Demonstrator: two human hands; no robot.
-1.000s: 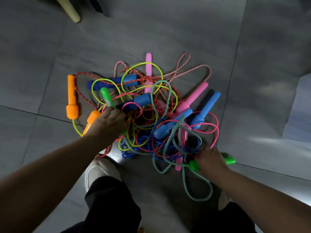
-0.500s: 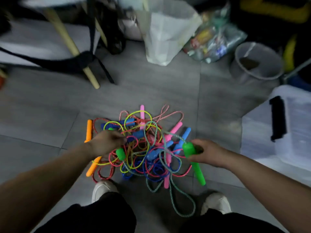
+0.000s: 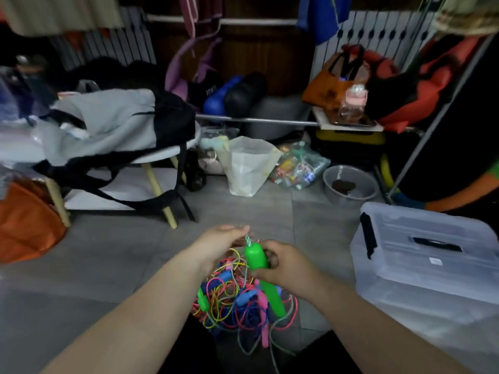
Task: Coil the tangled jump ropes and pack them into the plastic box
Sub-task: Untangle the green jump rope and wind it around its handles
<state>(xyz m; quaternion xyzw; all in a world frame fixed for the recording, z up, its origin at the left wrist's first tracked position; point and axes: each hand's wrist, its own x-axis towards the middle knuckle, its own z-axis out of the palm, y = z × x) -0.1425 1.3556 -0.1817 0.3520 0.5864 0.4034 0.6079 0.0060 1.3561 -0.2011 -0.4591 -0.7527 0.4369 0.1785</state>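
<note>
Since half a second ago your head has come up, so the room beyond the pile now fills the upper view. Your right hand has lifted its handle higher, and your left hand has left the ropes to meet it.

The grey tiled floor [image 3: 94, 265] runs under everything. At your right stands the clear plastic box [image 3: 432, 268], lid on, with a black latch [image 3: 368, 237] on its near left end. It sits apart from the ropes and nothing is packed in it yet. Far left, a grey and black backpack [image 3: 113, 122] slumps over a low white table [image 3: 167, 151]. Beyond that are a white bag [image 3: 248, 163] and a metal bowl [image 3: 351, 198] on the floor.

The tangle of jump ropes [image 3: 232, 306] lies directly below your hands, uncoiled, with pink, blue, yellow and green strands knotted through each other.

Your right hand [image 3: 286, 265] has its fingers curled round the green handle [image 3: 255, 256], which stands nearly upright above the pile with its lower end slanting down to the right. Your left hand [image 3: 218, 244] reaches in from the left, fingertips just over the handle's top. The twisted rope [image 3: 248, 239] comes out there, but blur hides whether those fingers pinch it or only touch it.
</note>
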